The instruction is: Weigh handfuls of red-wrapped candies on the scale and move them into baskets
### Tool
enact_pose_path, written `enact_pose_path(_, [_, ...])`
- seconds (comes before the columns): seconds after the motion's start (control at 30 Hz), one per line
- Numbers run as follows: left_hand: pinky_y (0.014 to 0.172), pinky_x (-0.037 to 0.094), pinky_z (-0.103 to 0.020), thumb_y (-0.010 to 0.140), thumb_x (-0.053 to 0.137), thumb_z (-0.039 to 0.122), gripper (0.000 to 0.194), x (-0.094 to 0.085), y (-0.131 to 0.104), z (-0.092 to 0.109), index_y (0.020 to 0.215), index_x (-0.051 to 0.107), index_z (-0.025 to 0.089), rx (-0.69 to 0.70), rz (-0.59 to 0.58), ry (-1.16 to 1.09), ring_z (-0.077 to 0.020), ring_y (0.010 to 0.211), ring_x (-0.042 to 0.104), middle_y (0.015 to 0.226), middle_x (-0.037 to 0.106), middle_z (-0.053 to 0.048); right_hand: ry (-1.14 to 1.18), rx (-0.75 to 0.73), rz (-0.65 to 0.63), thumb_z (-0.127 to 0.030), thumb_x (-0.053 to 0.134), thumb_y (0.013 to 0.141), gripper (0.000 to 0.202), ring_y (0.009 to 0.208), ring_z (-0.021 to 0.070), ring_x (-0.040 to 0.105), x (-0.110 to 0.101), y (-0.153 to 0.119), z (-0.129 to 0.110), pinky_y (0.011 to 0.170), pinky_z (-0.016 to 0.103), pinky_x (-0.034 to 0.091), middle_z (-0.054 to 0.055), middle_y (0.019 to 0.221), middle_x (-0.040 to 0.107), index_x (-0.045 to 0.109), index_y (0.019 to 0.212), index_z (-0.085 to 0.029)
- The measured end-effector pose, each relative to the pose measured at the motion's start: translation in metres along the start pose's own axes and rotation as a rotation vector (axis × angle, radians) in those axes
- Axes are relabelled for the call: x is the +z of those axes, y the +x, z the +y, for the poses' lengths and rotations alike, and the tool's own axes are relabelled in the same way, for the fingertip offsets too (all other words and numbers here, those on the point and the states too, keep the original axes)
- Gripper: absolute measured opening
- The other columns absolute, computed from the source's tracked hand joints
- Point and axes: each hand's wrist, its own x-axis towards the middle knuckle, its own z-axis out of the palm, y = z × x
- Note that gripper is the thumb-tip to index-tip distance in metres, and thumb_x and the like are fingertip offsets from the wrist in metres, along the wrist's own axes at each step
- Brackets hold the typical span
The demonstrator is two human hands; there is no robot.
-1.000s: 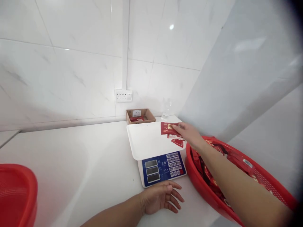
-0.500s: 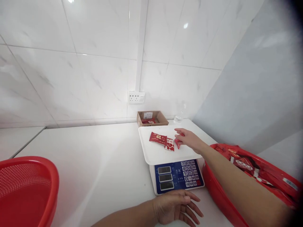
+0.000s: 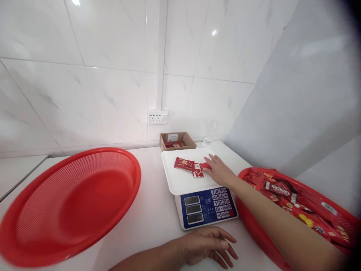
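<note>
On the white tray (image 3: 183, 184) of the scale lie a dark red packet (image 3: 184, 164) and a white-and-red packet (image 3: 198, 170), their edges touching. My right hand (image 3: 218, 169) reaches over the tray, with its fingers around a small red packet (image 3: 205, 165) beside the others. In front of the scale's blue keypad panel (image 3: 208, 207), my left hand (image 3: 207, 246) hovers with fingers apart and nothing in it.
A red basket (image 3: 135, 177) stands tilted at the left. Another red basket (image 3: 249, 226), full of red packets, is at the right under my right forearm. Behind the scale are a cardboard box (image 3: 191, 146) and a clear plastic item (image 3: 209, 137) by the wall.
The left basket has come further into view, to the right and tilted up. My right hand has moved closer to the two packets with the small red one. The view has shifted slightly.
</note>
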Motion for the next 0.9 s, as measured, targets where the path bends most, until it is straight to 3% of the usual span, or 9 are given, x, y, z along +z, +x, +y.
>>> enact_pose_path(0.1, [0.068, 0.041, -0.031, 0.065, 0.070, 0.038, 0.047, -0.001, -0.002, -0.002, 0.103, 0.057, 0.014, -0.002, -0.031, 0.023, -0.0139, 0.067, 0.059, 0.088, 0.061, -0.008, -0.090, -0.048, -0.141, -0.052, 0.039, 0.082, 0.068, 0.134, 0.0265, 0.012, 0.006, -0.007, -0.007, 0.107, 0.042, 0.021, 0.012, 0.147, 0.018, 0.030, 0.137, -0.013])
enact_pose_path(0.23, [0.069, 0.040, -0.031, 0.066, 0.069, 0.038, 0.047, -0.001, -0.003, -0.001, 0.104, 0.056, 0.014, -0.004, -0.029, 0.045, -0.0136, 0.068, 0.058, 0.088, 0.061, -0.008, -0.098, -0.038, -0.194, -0.060, 0.028, 0.081, 0.075, 0.135, 0.0274, 0.007, 0.007, -0.012, -0.008, 0.107, 0.048, 0.018, 0.011, 0.148, 0.010, 0.023, 0.139, -0.012])
enact_pose_path(0.37, [0.068, 0.040, -0.030, 0.066, 0.068, 0.038, 0.045, 0.002, -0.005, 0.002, 0.102, 0.056, 0.014, 0.002, 0.007, 0.051, -0.0139, 0.067, 0.058, 0.087, 0.061, -0.008, 0.013, -0.034, -0.051, -0.056, 0.025, 0.083, 0.069, 0.134, 0.0234, 0.014, -0.006, -0.026, 0.002, 0.108, 0.043, 0.019, 0.011, 0.146, 0.022, 0.027, 0.137, -0.013])
enact_pose_path(0.47, [0.068, 0.041, -0.030, 0.067, 0.067, 0.037, 0.044, 0.004, -0.006, 0.005, 0.103, 0.056, 0.014, -0.008, 0.015, 0.057, -0.0135, 0.068, 0.058, 0.088, 0.061, -0.008, 0.052, -0.027, 0.082, -0.050, 0.029, 0.084, 0.061, 0.132, 0.0230, 0.022, -0.026, -0.054, 0.019, 0.108, 0.042, 0.022, 0.010, 0.142, 0.033, 0.034, 0.134, -0.016])
enact_pose_path(0.53, [0.068, 0.041, -0.029, 0.068, 0.067, 0.037, 0.044, 0.005, -0.007, 0.007, 0.104, 0.056, 0.015, -0.016, 0.009, 0.062, -0.0133, 0.069, 0.058, 0.089, 0.061, -0.008, 0.047, 0.038, 0.080, -0.046, 0.032, 0.083, 0.053, 0.128, 0.0247, 0.033, -0.043, -0.080, 0.033, 0.105, 0.043, 0.028, 0.008, 0.135, 0.044, 0.042, 0.128, -0.019])
enact_pose_path(0.7, [0.070, 0.040, -0.028, 0.068, 0.067, 0.040, 0.046, 0.010, -0.008, 0.012, 0.104, 0.056, 0.015, -0.040, 0.009, 0.109, -0.0134, 0.073, 0.057, 0.092, 0.060, -0.008, 0.052, 0.261, -0.175, -0.039, 0.037, 0.081, 0.035, 0.103, 0.0230, 0.057, -0.074, -0.141, 0.058, 0.091, 0.036, 0.044, 0.004, 0.112, 0.063, 0.058, 0.104, -0.023])
enact_pose_path(0.8, [0.071, 0.040, -0.029, 0.069, 0.066, 0.040, 0.045, 0.011, -0.008, 0.013, 0.105, 0.056, 0.015, -0.045, -0.006, 0.123, -0.0144, 0.076, 0.057, 0.094, 0.059, -0.009, 0.063, 0.302, -0.390, -0.036, 0.042, 0.079, 0.039, 0.099, 0.0231, 0.059, -0.068, -0.161, 0.064, 0.086, 0.035, 0.046, 0.004, 0.111, 0.064, 0.055, 0.114, -0.024])
enact_pose_path(0.9, [0.072, 0.040, -0.029, 0.071, 0.065, 0.040, 0.044, 0.011, -0.008, 0.013, 0.106, 0.055, 0.015, -0.047, -0.013, 0.134, -0.0150, 0.078, 0.057, 0.095, 0.059, -0.010, 0.024, 0.261, -0.442, -0.028, 0.045, 0.076, 0.052, 0.116, 0.0262, 0.048, -0.050, -0.167, 0.068, 0.094, 0.038, 0.040, 0.005, 0.129, 0.051, 0.045, 0.128, -0.026])
